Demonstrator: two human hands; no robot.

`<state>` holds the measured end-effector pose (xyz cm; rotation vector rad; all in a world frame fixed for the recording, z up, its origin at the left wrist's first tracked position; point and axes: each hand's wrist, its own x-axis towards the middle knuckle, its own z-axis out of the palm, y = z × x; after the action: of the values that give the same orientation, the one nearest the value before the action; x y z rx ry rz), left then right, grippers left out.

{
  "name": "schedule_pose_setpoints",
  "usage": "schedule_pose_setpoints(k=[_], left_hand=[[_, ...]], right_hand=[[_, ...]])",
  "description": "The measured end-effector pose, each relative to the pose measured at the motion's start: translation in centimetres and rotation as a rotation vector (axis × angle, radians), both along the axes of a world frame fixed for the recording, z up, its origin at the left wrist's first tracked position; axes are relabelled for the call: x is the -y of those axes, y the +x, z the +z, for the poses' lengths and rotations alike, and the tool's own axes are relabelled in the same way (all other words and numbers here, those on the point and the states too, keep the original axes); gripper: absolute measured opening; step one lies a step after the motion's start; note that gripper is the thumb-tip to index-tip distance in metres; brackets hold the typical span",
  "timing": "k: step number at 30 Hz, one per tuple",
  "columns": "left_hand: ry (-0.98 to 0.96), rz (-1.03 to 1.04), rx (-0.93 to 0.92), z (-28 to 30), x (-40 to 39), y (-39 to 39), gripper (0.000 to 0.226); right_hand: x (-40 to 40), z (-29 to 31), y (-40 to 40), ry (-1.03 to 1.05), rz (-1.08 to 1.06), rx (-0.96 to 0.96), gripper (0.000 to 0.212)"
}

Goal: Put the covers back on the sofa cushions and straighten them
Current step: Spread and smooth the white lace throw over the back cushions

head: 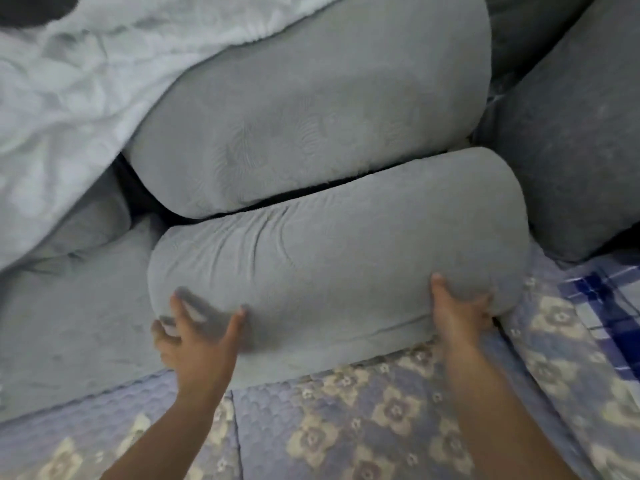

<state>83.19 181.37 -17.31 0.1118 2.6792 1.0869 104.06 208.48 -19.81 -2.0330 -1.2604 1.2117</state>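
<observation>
A grey covered cushion (332,251) lies across the middle, its cover wrinkled near the top left. A larger grey cushion (311,112) leans behind it. My left hand (197,337) is blurred, fingers spread, at the near cushion's lower left corner, holding nothing. My right hand (457,310) grips the near cushion's lower right edge, thumb on top and fingers curled around the end.
A crumpled white sheet (69,81) drapes over the upper left. Another grey cushion (65,327) lies at left, and a darker grey one (568,133) stands at right. A floral quilted pad (346,427) covers the seat in front, with a blue checked cloth (602,299) at right.
</observation>
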Motion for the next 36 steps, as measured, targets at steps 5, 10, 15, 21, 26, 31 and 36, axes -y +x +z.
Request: schedule_pose_setpoints(k=[5, 10, 15, 21, 26, 31, 36], left_hand=[[-0.204, -0.201, -0.096, -2.4, -2.4, -2.4, 0.109], [-0.370, -0.177, -0.067, -2.6, -9.3, -7.1, 0.108], [-0.413, -0.320, -0.128, -1.9, -6.7, -7.7, 0.109], [-0.452, -0.424, -0.202, -0.4, -3.1, -9.6, 0.130], [-0.569, -0.438, -0.249, -3.3, -6.9, -12.7, 0.130], [-0.594, -0.423, -0.186, -4.7, -7.9, -12.6, 0.129], [-0.638, -0.588, -0.432, -0.9, -2.3, -12.5, 0.122]], right_hand=[[-1.6, -4.0, -4.9, 0.030, -0.018, -0.127, 0.110], [-7.7, -6.2, -8.6, -0.073, 0.149, -0.218, 0.139], [-2.9, -7.2, -5.2, 0.014, 0.094, -0.249, 0.127], [4.7, -7.3, -6.6, -0.316, 0.043, -0.541, 0.112], [-0.1, -8.2, -15.4, -0.377, -0.016, -0.465, 0.133], [0.8, -9.9, -14.5, -0.324, 0.047, -0.453, 0.129], [3.8, -9.2, -4.0, -0.409, -0.159, -0.635, 0.050]])
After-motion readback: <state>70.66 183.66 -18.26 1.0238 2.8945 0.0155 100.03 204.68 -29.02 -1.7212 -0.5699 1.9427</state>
